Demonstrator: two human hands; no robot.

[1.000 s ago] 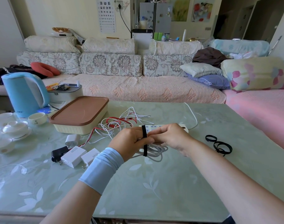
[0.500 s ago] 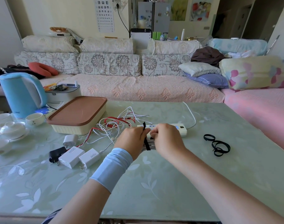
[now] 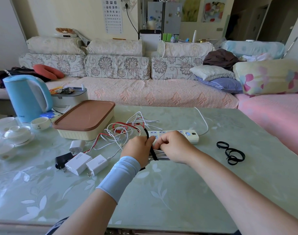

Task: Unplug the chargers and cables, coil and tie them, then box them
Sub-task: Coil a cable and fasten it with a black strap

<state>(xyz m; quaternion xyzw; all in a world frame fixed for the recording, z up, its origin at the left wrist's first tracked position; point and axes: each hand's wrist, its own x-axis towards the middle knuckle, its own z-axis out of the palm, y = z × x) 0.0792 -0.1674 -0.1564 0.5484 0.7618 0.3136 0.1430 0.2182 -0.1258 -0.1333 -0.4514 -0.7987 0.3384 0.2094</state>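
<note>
A coiled white cable point(image 3: 159, 154) lies between my two hands at the table's middle, with a black strap point(image 3: 150, 146) wrapped across it. My left hand point(image 3: 138, 149) grips the coil and pinches the strap's upper end. My right hand point(image 3: 174, 146) grips the coil from the right, its fingers curled at the strap. Behind them lies a white power strip point(image 3: 187, 135). A tangle of white and red cables point(image 3: 124, 133) lies to the left. Two white chargers point(image 3: 87, 162), a black charger point(image 3: 63, 160) and a small white plug point(image 3: 76, 145) lie front left.
A cream box with a brown lid point(image 3: 84, 119) stands at the left. Spare black straps point(image 3: 230, 152) lie to the right. A blue kettle point(image 3: 26, 97), a cup point(image 3: 40, 123) and white teaware point(image 3: 17, 133) crowd the far left. The table's front edge point(image 3: 144, 230) is near me.
Both hands with the coil have moved lower and closer to the table surface. The strap now runs further round the coil.
</note>
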